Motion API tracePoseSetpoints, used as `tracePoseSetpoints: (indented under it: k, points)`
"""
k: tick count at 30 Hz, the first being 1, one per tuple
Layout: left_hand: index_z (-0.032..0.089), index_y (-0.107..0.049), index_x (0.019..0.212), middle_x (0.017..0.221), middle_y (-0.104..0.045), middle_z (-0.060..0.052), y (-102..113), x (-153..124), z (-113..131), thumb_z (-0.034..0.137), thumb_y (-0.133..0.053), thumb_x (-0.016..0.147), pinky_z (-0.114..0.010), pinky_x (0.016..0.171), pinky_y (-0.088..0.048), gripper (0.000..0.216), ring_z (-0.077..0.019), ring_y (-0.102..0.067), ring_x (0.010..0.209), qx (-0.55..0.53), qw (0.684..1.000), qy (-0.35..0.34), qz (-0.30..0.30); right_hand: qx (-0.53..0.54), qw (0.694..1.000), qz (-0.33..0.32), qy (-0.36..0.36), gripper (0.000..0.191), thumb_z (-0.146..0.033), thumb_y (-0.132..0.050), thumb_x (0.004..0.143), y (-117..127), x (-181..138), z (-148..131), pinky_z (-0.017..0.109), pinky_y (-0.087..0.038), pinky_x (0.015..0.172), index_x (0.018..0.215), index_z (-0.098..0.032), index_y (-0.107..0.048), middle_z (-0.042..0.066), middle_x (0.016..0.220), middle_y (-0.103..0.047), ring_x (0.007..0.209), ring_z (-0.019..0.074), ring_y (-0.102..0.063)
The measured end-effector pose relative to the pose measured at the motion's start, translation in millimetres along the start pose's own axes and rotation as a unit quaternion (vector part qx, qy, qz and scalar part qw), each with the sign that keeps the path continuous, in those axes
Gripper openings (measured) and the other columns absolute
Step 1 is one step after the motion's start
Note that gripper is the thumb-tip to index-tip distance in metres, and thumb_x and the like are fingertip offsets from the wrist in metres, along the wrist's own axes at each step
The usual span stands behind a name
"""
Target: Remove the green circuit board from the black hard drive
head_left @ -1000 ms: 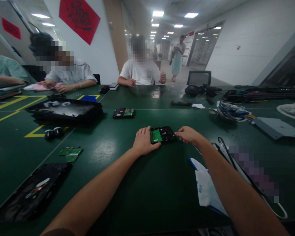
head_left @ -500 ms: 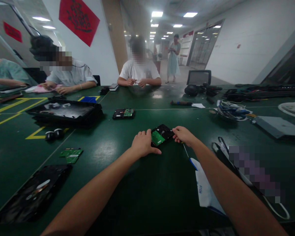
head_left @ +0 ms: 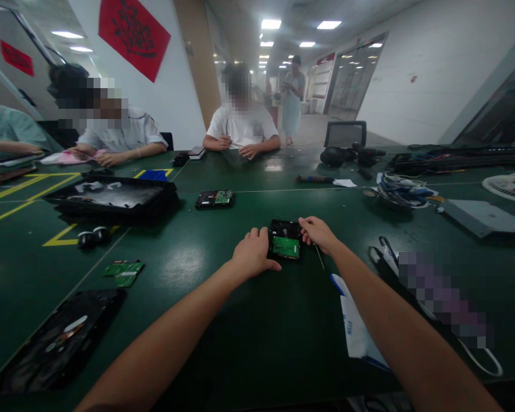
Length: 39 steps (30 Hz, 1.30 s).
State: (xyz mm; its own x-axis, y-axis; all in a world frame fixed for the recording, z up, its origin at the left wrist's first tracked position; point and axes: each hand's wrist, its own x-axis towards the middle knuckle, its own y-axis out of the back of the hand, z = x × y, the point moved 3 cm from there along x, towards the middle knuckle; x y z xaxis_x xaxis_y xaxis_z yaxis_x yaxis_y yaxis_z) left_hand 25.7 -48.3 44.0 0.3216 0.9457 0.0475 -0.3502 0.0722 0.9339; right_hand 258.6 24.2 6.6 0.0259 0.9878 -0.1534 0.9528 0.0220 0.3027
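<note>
A hard drive [head_left: 285, 230] with a green circuit board [head_left: 286, 247] lies on the dark green table in front of me, board side up. My left hand [head_left: 253, 252] holds its left edge, fingers on the far part and thumb stretched out towards me. At the drive's right edge my right hand [head_left: 319, 233] is closed, its fingertips touching the far right corner. A thin screwdriver [head_left: 320, 260] sticks out below that hand, shaft pointing down and towards me; its handle is mostly hidden in the fingers.
A second hard drive [head_left: 215, 198] lies farther back. At left are a loose circuit board [head_left: 125, 272], a large black case [head_left: 60, 340] and a black tray [head_left: 111, 197]. Near my right forearm lie a white-and-blue packet [head_left: 354, 326] and a strap [head_left: 384, 257]. Co-workers sit opposite.
The hard drive has turned on the table, so its green board now faces me squarely. Both hands stay at its edges; the screwdriver shaft has swung slightly.
</note>
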Motion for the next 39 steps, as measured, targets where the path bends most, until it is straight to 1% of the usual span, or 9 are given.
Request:
tracePoseSetpoints:
  k: [2,4,6,11,16,21,25,31,39]
  points:
    - [0.018,-0.042,0.149,0.152,-0.049,-0.022,-4.6,6.2,-6.1,0.06,-0.089,0.064,-0.054,0.113,-0.045,0.106,-0.0418,-0.05,0.14,-0.053,0.995,-0.08,0.029,0.009,1.0,-0.009,0.004,0.017,-0.035,-0.058,0.101,1.2,0.8,1.4,0.02,-0.043,0.039,0.097,-0.019,-0.059,0.001,0.071,-0.065,0.05,0.0111,-0.061]
    - [0.019,-0.042,0.152,0.162,-0.038,-0.019,-11.1,11.0,-11.4,0.063,-0.085,0.069,-0.053,0.124,-0.032,0.103,-0.0383,-0.035,0.152,-0.104,0.982,-0.151,0.04,0.015,1.0,-0.012,0.004,0.012,-0.03,-0.06,0.098,1.4,2.5,2.5,0.02,-0.042,0.039,0.098,-0.018,-0.059,0.0,0.069,-0.064,0.049,0.011,-0.06]
    - [0.02,-0.044,0.151,0.166,-0.035,-0.017,-17.8,15.0,-16.6,0.063,-0.082,0.073,-0.054,0.128,-0.025,0.097,-0.0354,-0.026,0.157,-0.141,0.973,-0.178,0.045,0.02,1.0,-0.014,0.002,0.009,-0.021,-0.063,0.093,1.1,3.8,2.9,0.019,-0.041,0.038,0.1,-0.017,-0.059,-0.001,0.067,-0.064,0.048,0.0111,-0.06]
    - [0.023,-0.047,0.151,0.167,-0.036,-0.014,-25.7,20.7,-19.0,0.063,-0.079,0.078,-0.057,0.13,-0.015,0.09,-0.0315,-0.019,0.16,-0.171,0.963,-0.207,0.034,0.047,0.998,-0.046,-0.009,0.025,-0.006,-0.06,0.082,1.8,0.6,-0.4,0.02,-0.044,0.042,0.105,-0.015,-0.058,-0.001,0.062,-0.065,0.048,0.0124,-0.06]
    - [0.021,-0.053,0.147,0.168,-0.033,-0.015,-22.2,20.5,-13.6,0.062,-0.075,0.082,-0.057,0.13,-0.016,0.079,-0.0314,-0.02,0.159,-0.165,0.964,-0.21,0.005,0.063,0.996,-0.065,-0.013,0.029,-0.003,-0.055,0.08,3.4,-5.8,-4.6,0.022,-0.053,0.052,0.107,-0.013,-0.06,0.003,0.065,-0.068,0.054,0.014,-0.065]
    - [0.02,-0.051,0.149,0.167,-0.035,-0.014,-19.9,17.8,-12.5,0.061,-0.071,0.085,-0.052,0.129,-0.023,0.079,-0.0302,-0.026,0.158,-0.173,0.964,-0.201,-0.004,0.043,0.997,-0.058,-0.008,0.031,-0.002,-0.056,0.08,1.2,-4.3,-4.2,0.022,-0.053,0.051,0.109,-0.011,-0.063,0.002,0.063,-0.068,0.053,0.0141,-0.064]
    - [0.019,-0.051,0.15,0.167,-0.034,-0.014,-21.0,18.3,-13.6,0.062,-0.073,0.083,-0.05,0.128,-0.027,0.082,-0.0302,-0.026,0.158,-0.175,0.966,-0.191,-0.01,0.019,0.999,-0.038,0.003,0.034,-0.004,-0.056,0.083,-0.6,-0.7,-0.3,0.021,-0.051,0.048,0.115,-0.01,-0.063,0.001,0.061,-0.067,0.051,0.0137,-0.062]
    - [0.022,-0.053,0.149,0.167,-0.035,-0.012,-18.9,17.8,-11.9,0.059,-0.075,0.082,-0.05,0.128,-0.027,0.08,-0.0294,-0.027,0.158,-0.183,0.966,-0.184,-0.014,-0.019,0.999,-0.003,0.029,0.038,-0.01,-0.058,0.087,-1.9,-3.2,3.9,0.021,-0.05,0.049,0.124,-0.012,-0.064,-0.001,0.063,-0.069,0.05,0.0125,-0.063]
    - [0.023,-0.055,0.147,0.165,-0.041,-0.011,-21.6,19.7,-12.2,0.058,-0.075,0.083,-0.05,0.128,-0.027,0.075,-0.0284,-0.027,0.158,-0.18,0.964,-0.195,-0.008,-0.048,0.996,0.03,0.066,0.047,-0.011,-0.061,0.086,0.9,-7.1,7.9,0.021,-0.054,0.055,0.133,-0.014,-0.061,-0.002,0.065,-0.07,0.053,0.0128,-0.066]
